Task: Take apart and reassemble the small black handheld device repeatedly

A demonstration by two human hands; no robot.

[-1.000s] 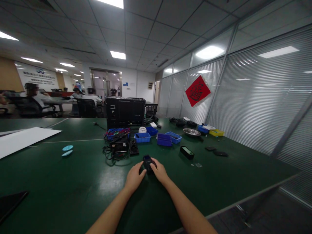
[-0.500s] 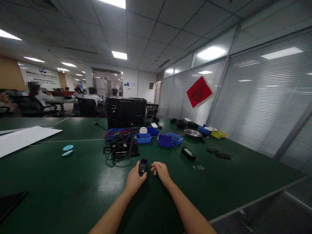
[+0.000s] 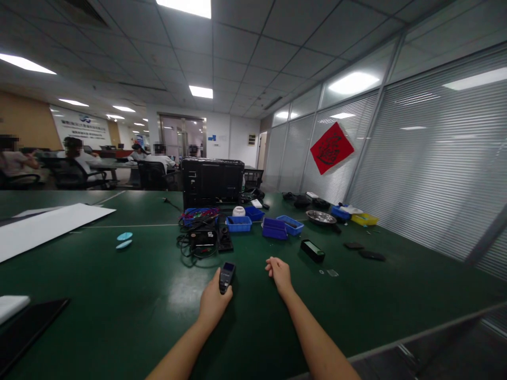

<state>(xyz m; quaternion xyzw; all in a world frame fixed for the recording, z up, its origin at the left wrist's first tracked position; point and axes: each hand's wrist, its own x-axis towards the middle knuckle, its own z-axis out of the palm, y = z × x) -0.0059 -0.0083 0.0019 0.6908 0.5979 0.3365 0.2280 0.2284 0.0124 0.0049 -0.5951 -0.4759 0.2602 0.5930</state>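
Note:
A small black handheld device [image 3: 227, 276] with a dark screen at its top and buttons below is in my left hand [image 3: 215, 298]. The fingers wrap round its lower part, and its screen end points away from me. To the right, apart from the device, my right hand [image 3: 279, 274] is over the green table with its fingers curled in together. No object shows in it, though its palm is hidden. Beyond my right hand lies a black box-shaped device [image 3: 312, 250] with a pale green panel on top.
Ahead lie tangled cables [image 3: 190, 248], blue bins [image 3: 238, 224] and a large black case [image 3: 213, 182]. A metal bowl [image 3: 320, 217], a yellow bin [image 3: 364, 219] and dark flat pieces [image 3: 371, 255] are at the right. White sheets [image 3: 51, 227] and light-blue shells [image 3: 124, 240] lie left on the green table [image 3: 150, 295].
My hands have moved apart: the left one has shifted left with the handheld device, the right one right. The whole view has swung slightly left.

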